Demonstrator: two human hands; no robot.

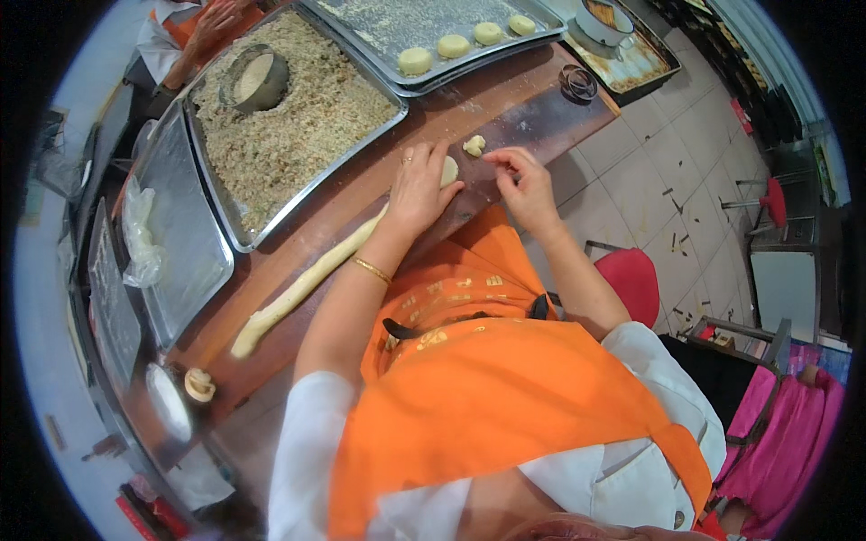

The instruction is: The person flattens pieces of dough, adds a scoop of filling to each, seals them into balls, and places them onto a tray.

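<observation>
A long pale dough rope (298, 288) lies along the wooden worktable (532, 72), its upper end under my left hand (424, 185). My left fingers and thumb press round that end, beside a rounded dough piece (450, 169), partly covered. My right hand (523, 187) is just right of it, fingers curled and fingertips close to that piece; whether anything is in them is hidden. A small lumpy dough scrap (474, 146) sits above both hands. Beyond them stands a large tray of crumbly filling (307, 135) with a metal container (254, 77) in it.
Behind are a tray of dough rounds (379, 32) and metal rings (577, 83). At left are a tray with plastic (189, 261) and a small cup (198, 386). A co-worker's arm (194, 50) reaches in top left. A red stool (627, 279) stands right.
</observation>
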